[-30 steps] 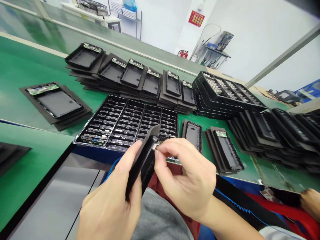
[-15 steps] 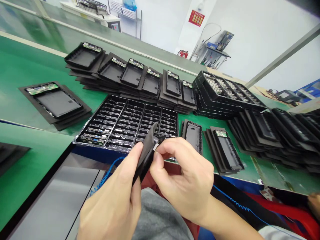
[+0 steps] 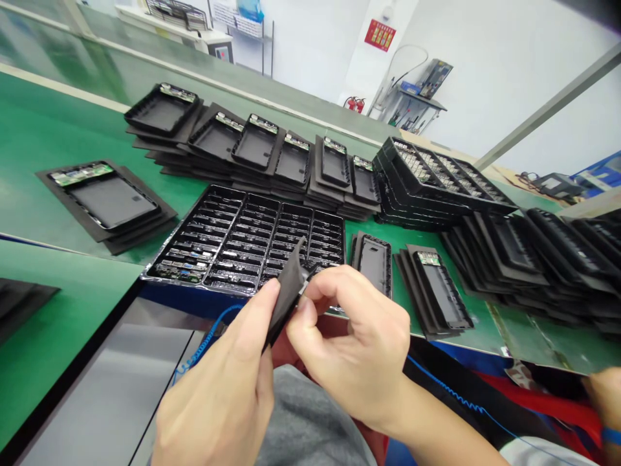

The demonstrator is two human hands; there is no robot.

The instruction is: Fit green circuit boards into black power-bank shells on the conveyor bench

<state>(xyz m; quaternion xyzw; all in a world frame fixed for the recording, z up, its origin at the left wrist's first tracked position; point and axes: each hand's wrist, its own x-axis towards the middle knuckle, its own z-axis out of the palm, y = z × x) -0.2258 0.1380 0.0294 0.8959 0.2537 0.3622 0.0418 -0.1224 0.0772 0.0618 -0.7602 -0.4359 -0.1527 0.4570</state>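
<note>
My left hand [image 3: 218,388] grips a black plastic casing, turned nearly edge-on, with a dark foam sheet [image 3: 288,288] along its near side. The casing's inside faces away from me. My right hand [image 3: 356,349] has thumb and forefinger pinched at the casing's right edge; the fingertips partly hide that spot. Just behind stands a black compartment tray [image 3: 179,239] holding rows of slim circuit boards. To its right lie a narrow casing [image 3: 377,262] and another casing with a green board [image 3: 444,294], both on dark sheets.
Stacks of open casings with boards [image 3: 257,142] line the back of the green bench [image 3: 29,142]. Another casing [image 3: 114,200] lies at left. Stacked black trays [image 3: 417,194] and more casings [image 3: 514,243] fill the right. A co-worker's hand [image 3: 606,395] shows at lower right.
The held casing has tilted slightly, so more of its foam sheet faces me. My right hand has shifted a little to the left. The co-worker's hand has come further into view.
</note>
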